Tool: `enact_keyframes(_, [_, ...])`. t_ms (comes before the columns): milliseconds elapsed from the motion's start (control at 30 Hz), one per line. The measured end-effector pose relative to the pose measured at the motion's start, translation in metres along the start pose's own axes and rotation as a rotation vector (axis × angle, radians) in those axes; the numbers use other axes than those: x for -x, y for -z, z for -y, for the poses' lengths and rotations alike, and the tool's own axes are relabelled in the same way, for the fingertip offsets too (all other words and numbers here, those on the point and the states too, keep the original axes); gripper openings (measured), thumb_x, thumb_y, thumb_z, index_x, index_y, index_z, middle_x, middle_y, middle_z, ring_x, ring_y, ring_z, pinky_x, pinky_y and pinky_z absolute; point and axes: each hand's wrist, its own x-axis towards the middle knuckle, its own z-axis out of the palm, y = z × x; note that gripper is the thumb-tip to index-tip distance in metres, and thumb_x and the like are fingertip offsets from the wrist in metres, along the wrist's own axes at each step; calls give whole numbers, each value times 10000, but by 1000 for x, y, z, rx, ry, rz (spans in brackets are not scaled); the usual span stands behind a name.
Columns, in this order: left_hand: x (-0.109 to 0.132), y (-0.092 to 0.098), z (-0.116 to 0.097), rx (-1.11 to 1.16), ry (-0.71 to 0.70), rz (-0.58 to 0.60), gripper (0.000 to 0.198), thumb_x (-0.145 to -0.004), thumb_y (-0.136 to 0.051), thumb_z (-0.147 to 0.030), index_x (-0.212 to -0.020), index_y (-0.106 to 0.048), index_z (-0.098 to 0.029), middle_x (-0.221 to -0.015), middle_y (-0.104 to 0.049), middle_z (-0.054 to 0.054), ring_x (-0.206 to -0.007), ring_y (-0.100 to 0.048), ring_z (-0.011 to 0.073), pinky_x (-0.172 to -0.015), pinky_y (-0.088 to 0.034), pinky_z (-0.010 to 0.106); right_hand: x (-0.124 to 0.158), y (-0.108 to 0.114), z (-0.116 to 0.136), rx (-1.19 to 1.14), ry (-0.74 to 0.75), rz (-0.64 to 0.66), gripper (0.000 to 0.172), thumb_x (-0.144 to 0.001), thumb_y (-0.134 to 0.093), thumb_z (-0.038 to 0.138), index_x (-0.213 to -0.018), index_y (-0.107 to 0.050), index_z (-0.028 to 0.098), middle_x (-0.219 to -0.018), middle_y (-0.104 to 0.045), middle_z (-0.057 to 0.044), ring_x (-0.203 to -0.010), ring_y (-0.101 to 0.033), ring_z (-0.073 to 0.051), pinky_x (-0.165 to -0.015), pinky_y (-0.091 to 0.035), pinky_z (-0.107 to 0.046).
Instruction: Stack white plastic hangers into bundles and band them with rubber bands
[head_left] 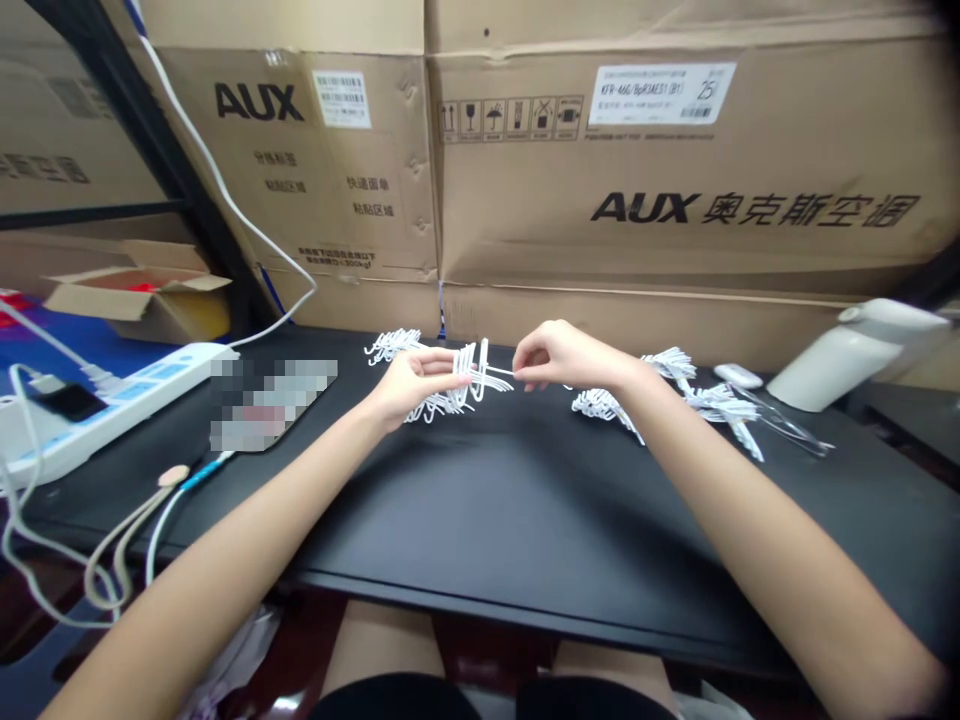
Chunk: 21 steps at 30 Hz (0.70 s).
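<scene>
My left hand [409, 385] is closed around a bundle of thin white wire-like pieces [466, 368], bent at one end and fanned out at the other. Facing it, my right hand [551, 352] pinches the tip of one white strand [499, 371] that runs across from the bundle. Just under and beyond my left hand lie more white hooked pieces [442, 405], and another heap of white pieces [394, 345] sits behind it. Past my right wrist are further white bundles [600, 403] on the black table [465, 510]. What exactly the white pieces are, I cannot tell.
Large cardboard boxes [517, 240] stand along the back edge. On the left are a white power strip [142, 390] with cables, a phone-like blurred item [274, 405] and an open carton [150, 290]. A white bottle [840, 360] leans at the right, near a thin cable [795, 430].
</scene>
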Motion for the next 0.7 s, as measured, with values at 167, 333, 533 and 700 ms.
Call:
enact_keyframes(167, [-1, 0, 0, 15, 20, 7, 402, -576, -838, -275, -938, -715, -153, -928, -744, 79, -806, -688, 191, -770, -537, 301, -2, -6, 3, -125, -8, 43, 112, -704, -571, 84, -737, -672, 119, -654, -702, -49, -611, -675, -161, -551, -528, -225])
enact_keyframes(333, [-1, 0, -1, 27, 20, 9, 369, -590, -831, -272, -921, -716, -157, -924, -741, 71, -784, -677, 172, -741, -524, 274, -3, -6, 0, -172, -31, 53, 99, -724, -580, 108, -776, -664, 114, -671, -682, -49, -617, -652, -138, -518, -511, -201])
enact_keyframes(533, [-1, 1, 0, 24, 29, 4, 363, -613, -819, -300, -935, -713, -171, -916, -735, 63, -755, -661, 144, -705, -506, 245, -4, -6, -7, -361, -39, 97, 159, -774, -635, 271, -816, -650, 118, -746, -666, -59, -641, -647, -132, -468, -468, -179])
enact_keyframes(700, [-1, 1, 2, 23, 55, 3, 364, -610, -818, -316, -932, -718, -181, -924, -730, 61, -760, -651, 136, -711, -496, 243, -6, -11, -6, -400, -16, 99, 204, -784, -631, 307, -850, -659, 116, -815, -696, -76, -582, -632, -109, -443, -430, -175])
